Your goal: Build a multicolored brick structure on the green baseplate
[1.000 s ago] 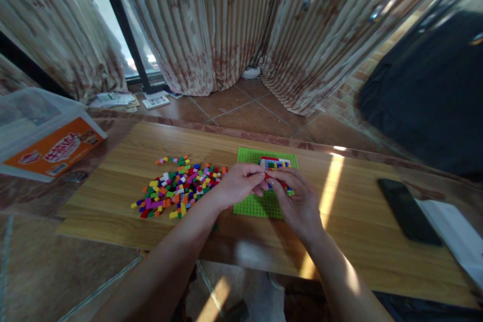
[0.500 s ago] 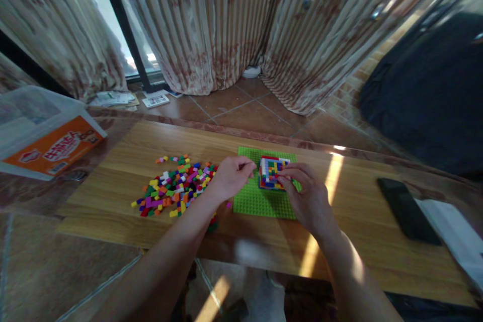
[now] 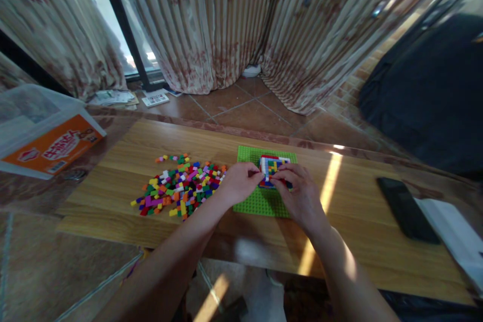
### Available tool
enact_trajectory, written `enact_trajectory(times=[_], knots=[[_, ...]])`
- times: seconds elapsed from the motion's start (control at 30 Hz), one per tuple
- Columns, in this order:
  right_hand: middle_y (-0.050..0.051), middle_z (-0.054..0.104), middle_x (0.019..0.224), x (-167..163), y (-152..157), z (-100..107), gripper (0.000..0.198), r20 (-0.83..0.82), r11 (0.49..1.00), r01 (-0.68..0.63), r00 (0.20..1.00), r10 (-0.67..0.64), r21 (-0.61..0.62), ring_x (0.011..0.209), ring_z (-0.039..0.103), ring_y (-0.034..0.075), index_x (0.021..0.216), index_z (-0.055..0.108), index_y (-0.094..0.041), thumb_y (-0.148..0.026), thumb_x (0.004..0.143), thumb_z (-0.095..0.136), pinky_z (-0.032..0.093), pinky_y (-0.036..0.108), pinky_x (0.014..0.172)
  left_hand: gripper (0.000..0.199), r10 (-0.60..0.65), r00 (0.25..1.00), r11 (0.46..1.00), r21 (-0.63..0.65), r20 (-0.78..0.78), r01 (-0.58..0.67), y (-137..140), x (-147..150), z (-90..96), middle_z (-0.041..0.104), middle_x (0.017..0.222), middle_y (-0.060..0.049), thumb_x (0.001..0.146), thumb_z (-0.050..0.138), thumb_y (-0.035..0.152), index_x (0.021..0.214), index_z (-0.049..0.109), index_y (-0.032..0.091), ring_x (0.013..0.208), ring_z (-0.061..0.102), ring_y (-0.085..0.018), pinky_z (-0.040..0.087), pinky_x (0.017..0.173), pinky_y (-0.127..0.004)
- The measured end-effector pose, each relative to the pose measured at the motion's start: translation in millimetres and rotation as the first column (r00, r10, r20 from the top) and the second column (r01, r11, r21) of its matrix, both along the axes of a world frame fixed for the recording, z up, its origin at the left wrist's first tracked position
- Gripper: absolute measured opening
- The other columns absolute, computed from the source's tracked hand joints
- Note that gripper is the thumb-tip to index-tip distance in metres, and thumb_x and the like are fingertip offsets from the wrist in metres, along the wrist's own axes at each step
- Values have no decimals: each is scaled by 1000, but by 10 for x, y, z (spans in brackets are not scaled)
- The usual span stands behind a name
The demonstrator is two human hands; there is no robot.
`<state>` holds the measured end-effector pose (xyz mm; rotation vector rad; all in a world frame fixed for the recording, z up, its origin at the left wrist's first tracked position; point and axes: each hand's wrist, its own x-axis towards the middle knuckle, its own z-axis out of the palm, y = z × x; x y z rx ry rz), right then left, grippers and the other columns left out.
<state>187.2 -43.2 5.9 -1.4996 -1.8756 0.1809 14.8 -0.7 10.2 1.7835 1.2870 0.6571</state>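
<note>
Fine Fingerwork, Seen From Afar

From my remote seat, I have a low, rectangular build of multicoloured plastic bricks (image 3: 273, 165) on the far half of a square, bright-green studded baseplate (image 3: 260, 206), with white and red along the build's far edge. My left hand (image 3: 240, 182) comes in from the left, thumb and fingers drawn together at the build's left side; I cannot tell whether they pinch a brick. My right hand (image 3: 303, 194) reaches over the near right part, thumb and fingertips brought close together (a bit of red shows by them, but I can't tell if it is held). The two sets of fingertips are just beside each other.

The baseplate lies on a long, wood-grained table (image 3: 362, 221). Left of it I see a scattered heap of small, loose, mixed-colour bricks (image 3: 181, 186); at far left, a translucent plastic box (image 3: 33, 103) with an orange label (image 3: 56, 146). Well to the right lies a flat black slab (image 3: 407, 209), just beside a white sheet (image 3: 449, 231).
</note>
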Motion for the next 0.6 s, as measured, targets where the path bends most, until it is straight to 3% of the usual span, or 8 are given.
enact_trajectory(times=[0.6], knots=[[5, 67, 91, -41, -12, 9, 17, 6, 1000, -5, 1000, 5, 18, 89, 60, 23, 74, 71, -26, -26, 88, 61, 49, 42, 82, 20, 64, 998, 998, 22, 8, -64, -31, 62, -17, 71, 70, -3, 84, 59, 27, 76, 73, 15, 66, 60, -14, 44, 63, -24]])
